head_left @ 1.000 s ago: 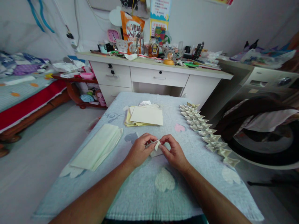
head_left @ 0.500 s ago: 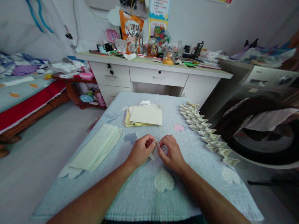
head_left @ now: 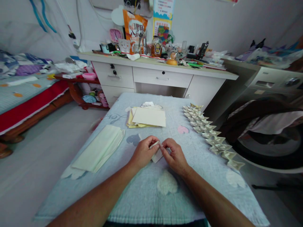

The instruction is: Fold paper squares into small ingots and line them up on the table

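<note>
Between my two hands is a small piece of folded white paper [head_left: 156, 156], pinched at its upper edge above the cloth. My left hand [head_left: 145, 152] has its fingers closed on the paper's left side. On the right side, my right hand [head_left: 174, 154] grips it between thumb and fingertips. The fingers hide part of the folds. Beyond my hands lies a stack of cream and yellow paper sheets [head_left: 149, 116]. Left of them rests a pile of pale green folded paper [head_left: 98, 148]. Several folded paper boats [head_left: 204, 127] stand in a row along the right edge.
A blue patterned cloth [head_left: 132, 195] covers the table. Behind it stands a white desk [head_left: 163, 77] crowded with jars, bags and small items. A washing machine [head_left: 267, 82] with an open door is at the right, a bed [head_left: 28, 91] at the left.
The view has shifted slightly, moving the scene a little to the right. My fingers have moved slightly on the paper, and more of its upper left part shows.
</note>
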`<state>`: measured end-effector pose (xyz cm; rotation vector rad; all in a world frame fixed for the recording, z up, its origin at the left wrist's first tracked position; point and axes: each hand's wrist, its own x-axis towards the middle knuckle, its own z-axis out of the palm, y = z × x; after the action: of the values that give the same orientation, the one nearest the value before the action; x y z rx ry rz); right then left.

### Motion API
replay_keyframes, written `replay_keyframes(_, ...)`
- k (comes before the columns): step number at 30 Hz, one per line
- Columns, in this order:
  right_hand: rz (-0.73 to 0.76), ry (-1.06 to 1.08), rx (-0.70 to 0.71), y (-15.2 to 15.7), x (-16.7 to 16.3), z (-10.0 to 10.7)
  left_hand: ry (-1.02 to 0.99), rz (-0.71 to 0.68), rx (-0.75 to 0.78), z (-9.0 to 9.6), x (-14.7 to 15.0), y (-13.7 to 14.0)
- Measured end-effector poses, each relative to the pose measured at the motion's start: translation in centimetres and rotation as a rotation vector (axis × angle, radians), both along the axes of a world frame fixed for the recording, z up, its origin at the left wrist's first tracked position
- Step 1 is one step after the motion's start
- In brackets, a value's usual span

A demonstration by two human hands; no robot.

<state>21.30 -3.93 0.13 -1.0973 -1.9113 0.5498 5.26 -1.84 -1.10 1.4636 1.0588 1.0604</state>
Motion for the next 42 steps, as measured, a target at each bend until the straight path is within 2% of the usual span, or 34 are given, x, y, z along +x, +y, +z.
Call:
replay_keyframes(9,0.051,0.014,-0.017,-0.2,0.0,0.2,0.142,0.082,0.08,0.4,0.3,-0.1)
replay_keyframes(13,0.099,0.072,-0.026,-0.1,0.2,0.4,0.081,0.054,0.049,0.3,0.3,0.0)
replay_keyframes(16,0.036,0.141,-0.046,0.2,0.4,0.2,-0.01,0.018,-0.017,0.3,0.2,0.1)
replay_keyframes(19,-0.006,0.199,-0.165,0.6,0.5,-0.4,-0.079,-0.006,-0.056,0.4,0.2,0.1)
replay_keyframes(22,0.077,0.229,-0.359,0.7,0.4,-0.9,-0.116,-0.014,-0.071,0.5,0.2,0.0)
replay_keyframes(25,0.12,0.243,-0.432,0.7,0.4,-1.1,-0.152,-0.025,-0.104,0.6,0.1,0.0)
replay_keyframes(29,0.112,0.274,-0.446,0.6,0.4,-1.0,-0.178,-0.012,-0.099,1.0,-0.2,-0.1)
replay_keyframes(32,0.113,0.273,-0.427,0.6,0.5,-0.9,-0.177,-0.051,-0.106,1.1,-0.4,-0.2)
replay_keyframes(42,0.146,0.292,-0.368,0.4,0.5,-0.5,-0.089,-0.079,-0.066,0.4,-0.3,0.1)
